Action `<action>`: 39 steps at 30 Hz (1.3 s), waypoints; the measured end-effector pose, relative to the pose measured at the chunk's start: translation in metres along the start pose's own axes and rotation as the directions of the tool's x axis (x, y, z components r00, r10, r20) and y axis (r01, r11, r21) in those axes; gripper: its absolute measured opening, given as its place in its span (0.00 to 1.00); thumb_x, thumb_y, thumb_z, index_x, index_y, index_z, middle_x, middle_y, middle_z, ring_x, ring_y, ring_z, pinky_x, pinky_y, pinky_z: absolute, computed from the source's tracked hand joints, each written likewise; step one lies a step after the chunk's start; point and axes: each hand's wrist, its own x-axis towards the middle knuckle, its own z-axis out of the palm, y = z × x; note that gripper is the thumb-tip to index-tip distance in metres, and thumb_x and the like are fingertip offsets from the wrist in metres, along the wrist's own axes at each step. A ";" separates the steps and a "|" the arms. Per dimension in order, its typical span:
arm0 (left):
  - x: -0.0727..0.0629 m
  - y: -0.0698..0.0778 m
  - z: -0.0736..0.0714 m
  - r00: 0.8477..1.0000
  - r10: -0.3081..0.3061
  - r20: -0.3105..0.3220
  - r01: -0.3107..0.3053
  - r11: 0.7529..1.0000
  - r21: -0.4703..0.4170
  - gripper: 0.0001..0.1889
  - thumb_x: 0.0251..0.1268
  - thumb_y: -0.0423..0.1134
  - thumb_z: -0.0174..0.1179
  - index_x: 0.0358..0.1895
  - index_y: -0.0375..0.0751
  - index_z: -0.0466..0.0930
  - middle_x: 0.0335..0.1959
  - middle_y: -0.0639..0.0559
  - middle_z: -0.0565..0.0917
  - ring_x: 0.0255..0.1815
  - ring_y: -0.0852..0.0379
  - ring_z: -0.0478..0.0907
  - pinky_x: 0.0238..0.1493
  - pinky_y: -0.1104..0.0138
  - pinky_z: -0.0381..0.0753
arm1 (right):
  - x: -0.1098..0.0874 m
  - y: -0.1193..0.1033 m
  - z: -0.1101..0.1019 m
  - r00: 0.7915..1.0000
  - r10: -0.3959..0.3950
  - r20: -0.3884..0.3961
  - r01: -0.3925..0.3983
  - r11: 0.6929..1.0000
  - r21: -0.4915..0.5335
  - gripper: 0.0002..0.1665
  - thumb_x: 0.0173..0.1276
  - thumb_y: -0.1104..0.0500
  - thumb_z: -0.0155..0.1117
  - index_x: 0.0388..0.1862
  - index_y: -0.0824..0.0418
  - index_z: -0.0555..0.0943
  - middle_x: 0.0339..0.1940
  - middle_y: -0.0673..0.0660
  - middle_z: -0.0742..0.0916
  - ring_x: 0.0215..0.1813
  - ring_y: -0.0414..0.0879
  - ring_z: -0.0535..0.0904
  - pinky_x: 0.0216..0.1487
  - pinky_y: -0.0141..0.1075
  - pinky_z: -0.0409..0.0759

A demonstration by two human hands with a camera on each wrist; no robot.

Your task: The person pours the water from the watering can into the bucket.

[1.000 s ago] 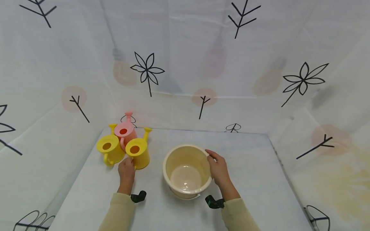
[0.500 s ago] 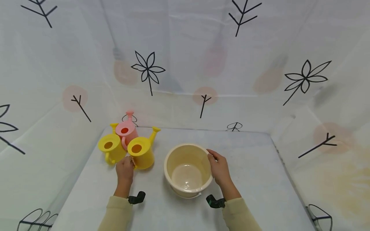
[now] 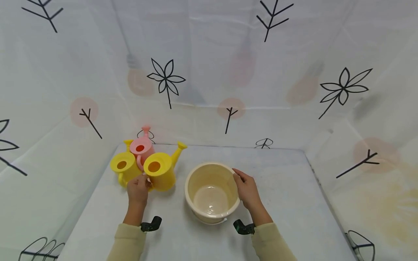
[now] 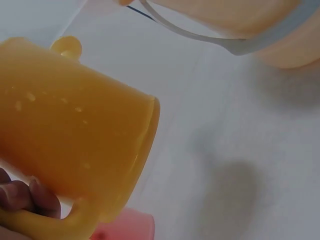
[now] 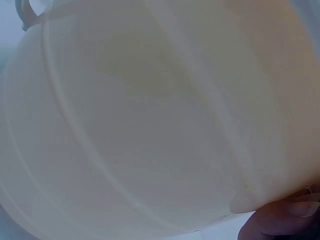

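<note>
My left hand (image 3: 138, 189) grips the handle of a yellow watering can (image 3: 164, 175), whose spout points back and to the right. In the left wrist view, fingers (image 4: 45, 199) curl through the handle beside the can's body (image 4: 75, 120). To the right, a cream bucket (image 3: 210, 175) stands upright with its inside visible. My right hand (image 3: 248, 190) holds its right side, fingertips at the rim. The right wrist view is mostly filled by the bucket's outer wall (image 5: 150, 130), with a finger (image 5: 280, 220) low at the right.
Another yellow watering can (image 3: 125, 170) and a pink watering can (image 3: 143, 146) stand close together left of the held one. All are on a white table (image 3: 277, 188), with patterned cloth (image 3: 202, 72) hanging behind it and at the sides.
The held yellow watering can has turned so its spout swings to the right, and its body has shifted slightly right. My left hand has moved a little left; right hand and bucket stay put.
</note>
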 end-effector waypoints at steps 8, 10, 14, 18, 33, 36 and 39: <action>-0.003 0.016 -0.006 0.997 0.056 0.060 -0.054 0.998 -0.032 0.22 0.67 0.34 0.47 0.13 0.27 0.67 0.13 0.43 0.70 0.21 0.54 0.72 0.30 0.70 0.80 | -0.001 -0.001 0.000 1.000 0.009 0.006 -0.009 1.000 0.000 0.25 0.75 0.48 0.49 0.67 0.52 0.73 0.54 0.61 0.83 0.47 0.56 0.83 0.43 0.49 0.83; -0.003 0.019 -0.008 0.994 0.081 0.073 -0.078 0.996 -0.041 0.22 0.66 0.32 0.48 0.11 0.29 0.68 0.13 0.44 0.71 0.20 0.53 0.72 0.29 0.70 0.80 | -0.001 -0.001 0.000 1.000 0.009 0.006 -0.009 1.000 -0.002 0.25 0.75 0.48 0.49 0.67 0.52 0.73 0.54 0.62 0.83 0.47 0.56 0.83 0.43 0.49 0.83; -0.004 0.025 -0.010 0.986 0.137 0.096 -0.133 0.990 -0.045 0.21 0.64 0.30 0.47 0.11 0.26 0.67 0.11 0.43 0.69 0.18 0.54 0.71 0.26 0.70 0.79 | -0.002 -0.001 0.000 1.000 0.007 0.006 -0.007 1.000 -0.008 0.25 0.75 0.48 0.49 0.67 0.52 0.73 0.54 0.62 0.83 0.46 0.55 0.83 0.42 0.48 0.83; -0.004 0.029 -0.013 0.975 0.179 0.135 -0.175 0.984 -0.037 0.21 0.65 0.29 0.46 0.12 0.23 0.66 0.10 0.40 0.66 0.18 0.55 0.70 0.26 0.70 0.78 | -0.002 0.000 0.000 1.000 0.012 0.004 -0.012 1.000 -0.005 0.25 0.75 0.48 0.49 0.67 0.52 0.73 0.53 0.62 0.83 0.46 0.56 0.83 0.41 0.48 0.84; -0.008 0.052 -0.018 0.941 0.262 0.216 -0.256 0.965 -0.053 0.20 0.63 0.27 0.45 0.11 0.27 0.67 0.09 0.44 0.66 0.15 0.51 0.67 0.25 0.69 0.81 | 0.000 0.000 0.001 1.000 0.027 -0.007 -0.027 1.000 -0.004 0.24 0.75 0.47 0.49 0.67 0.50 0.73 0.56 0.61 0.82 0.47 0.54 0.83 0.43 0.47 0.83; -0.009 0.056 -0.018 0.939 0.266 0.217 -0.264 0.964 -0.035 0.19 0.63 0.28 0.47 0.12 0.27 0.69 0.10 0.45 0.68 0.14 0.52 0.67 0.25 0.68 0.81 | 0.001 0.000 0.001 0.999 0.032 -0.009 -0.032 0.999 -0.003 0.24 0.75 0.47 0.49 0.67 0.50 0.73 0.56 0.60 0.82 0.47 0.54 0.83 0.43 0.47 0.83; -0.011 0.061 -0.018 0.938 0.266 0.220 -0.270 0.963 -0.013 0.18 0.63 0.28 0.48 0.13 0.27 0.72 0.11 0.45 0.68 0.15 0.53 0.67 0.25 0.69 0.81 | 0.002 0.000 0.001 0.999 0.032 -0.007 -0.032 0.999 -0.003 0.24 0.76 0.47 0.49 0.67 0.50 0.73 0.57 0.60 0.82 0.48 0.53 0.83 0.44 0.47 0.83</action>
